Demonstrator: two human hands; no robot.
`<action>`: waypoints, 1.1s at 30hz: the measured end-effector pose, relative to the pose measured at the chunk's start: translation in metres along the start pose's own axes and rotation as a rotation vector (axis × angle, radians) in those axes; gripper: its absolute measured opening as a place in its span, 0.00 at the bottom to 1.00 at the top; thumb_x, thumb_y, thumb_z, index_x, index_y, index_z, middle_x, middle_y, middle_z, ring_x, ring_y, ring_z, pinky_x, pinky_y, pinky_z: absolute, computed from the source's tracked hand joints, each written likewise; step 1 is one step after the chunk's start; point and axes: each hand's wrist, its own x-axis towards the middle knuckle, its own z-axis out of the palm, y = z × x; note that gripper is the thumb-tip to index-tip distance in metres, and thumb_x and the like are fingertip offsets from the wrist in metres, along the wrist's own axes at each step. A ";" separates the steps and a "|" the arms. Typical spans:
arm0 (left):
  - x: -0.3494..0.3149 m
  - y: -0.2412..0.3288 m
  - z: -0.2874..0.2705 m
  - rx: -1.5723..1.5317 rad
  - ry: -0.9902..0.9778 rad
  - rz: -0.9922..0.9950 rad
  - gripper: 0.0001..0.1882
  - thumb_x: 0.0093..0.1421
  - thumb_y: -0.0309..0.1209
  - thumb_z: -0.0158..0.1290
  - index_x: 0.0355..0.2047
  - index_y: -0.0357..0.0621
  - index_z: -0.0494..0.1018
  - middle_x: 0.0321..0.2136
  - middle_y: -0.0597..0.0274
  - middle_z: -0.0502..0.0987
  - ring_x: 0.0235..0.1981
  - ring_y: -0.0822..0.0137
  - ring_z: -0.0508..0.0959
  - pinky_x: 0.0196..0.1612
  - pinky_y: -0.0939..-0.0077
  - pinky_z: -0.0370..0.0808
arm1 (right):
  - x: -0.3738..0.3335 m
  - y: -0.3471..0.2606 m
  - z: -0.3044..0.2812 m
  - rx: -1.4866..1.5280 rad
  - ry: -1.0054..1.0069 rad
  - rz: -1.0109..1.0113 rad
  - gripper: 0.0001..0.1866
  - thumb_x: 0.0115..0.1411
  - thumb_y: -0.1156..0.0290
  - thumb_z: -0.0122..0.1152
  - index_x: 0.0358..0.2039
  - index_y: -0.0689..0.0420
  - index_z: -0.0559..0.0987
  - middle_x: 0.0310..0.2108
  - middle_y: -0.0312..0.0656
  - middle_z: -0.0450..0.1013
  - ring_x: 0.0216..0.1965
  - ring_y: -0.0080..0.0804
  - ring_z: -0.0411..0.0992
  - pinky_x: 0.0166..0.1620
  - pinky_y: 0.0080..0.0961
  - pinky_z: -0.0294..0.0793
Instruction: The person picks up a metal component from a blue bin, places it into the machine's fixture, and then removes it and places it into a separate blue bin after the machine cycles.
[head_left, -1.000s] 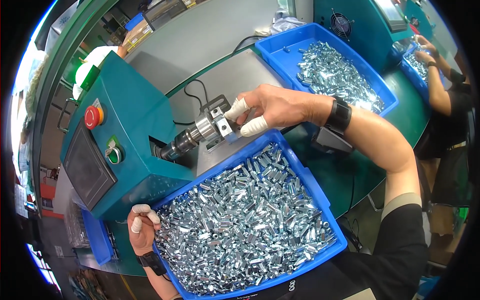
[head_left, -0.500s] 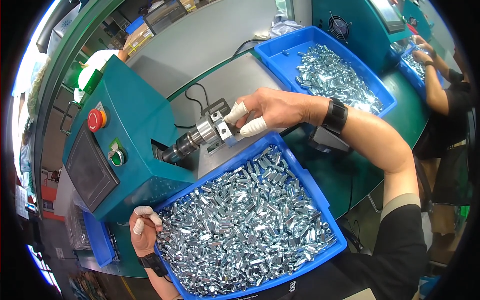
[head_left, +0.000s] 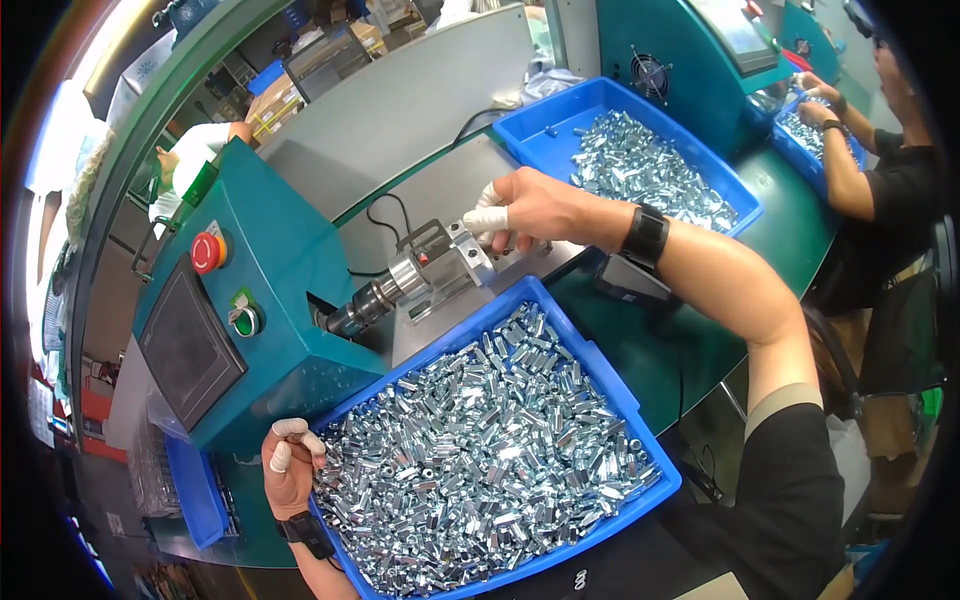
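Observation:
My right hand, white cots on its fingertips, is at the outer end of a steel clamp block on the machine's spindle. Its thumb and fingers are closed together against the block's end; a small shiny piece shows below the curled fingers, too hidden to name. My left hand, also wearing finger cots, rests at the left rim of a blue tray heaped with hexagonal metal coupling nuts. Its fingers are loosely bent, thumb apart, with no nut visible in them.
The teal machine carries a red stop button, a green switch and a dark screen. A second blue tray of nuts stands behind my right forearm. A co-worker's arm reaches into another tray at far right.
The clamp block stands farther out from the spindle, and my right hand has drawn outward with it. My left hand stays at the tray rim. The whole view has shifted slightly.

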 end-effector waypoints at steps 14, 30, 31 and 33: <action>-0.002 0.000 0.005 0.071 -0.065 0.032 0.25 0.65 0.49 0.51 0.49 0.38 0.71 0.27 0.58 0.75 0.25 0.69 0.71 0.29 0.78 0.67 | -0.005 -0.041 0.028 -1.024 0.299 -0.277 0.19 0.51 0.64 0.62 0.41 0.61 0.76 0.27 0.57 0.77 0.32 0.57 0.76 0.40 0.46 0.76; -0.001 0.003 -0.004 0.026 -0.073 0.002 0.25 0.64 0.48 0.54 0.49 0.38 0.72 0.29 0.57 0.77 0.28 0.70 0.75 0.33 0.78 0.71 | -0.076 0.008 -0.019 -0.751 0.184 -0.518 0.12 0.56 0.74 0.65 0.42 0.61 0.81 0.34 0.49 0.78 0.34 0.43 0.77 0.40 0.33 0.77; 0.000 0.002 -0.004 0.024 -0.072 0.009 0.25 0.64 0.48 0.54 0.49 0.38 0.72 0.29 0.58 0.77 0.28 0.70 0.74 0.33 0.78 0.71 | -0.079 0.006 -0.003 -0.800 0.064 -0.521 0.10 0.55 0.74 0.65 0.39 0.61 0.82 0.34 0.47 0.76 0.35 0.41 0.77 0.39 0.33 0.77; 0.002 -0.001 -0.001 0.041 -0.065 0.012 0.25 0.64 0.49 0.53 0.49 0.39 0.71 0.28 0.58 0.76 0.27 0.70 0.73 0.32 0.78 0.70 | -0.080 0.002 0.023 -0.847 -0.050 -0.519 0.08 0.54 0.74 0.64 0.36 0.61 0.82 0.34 0.46 0.75 0.35 0.39 0.76 0.39 0.32 0.77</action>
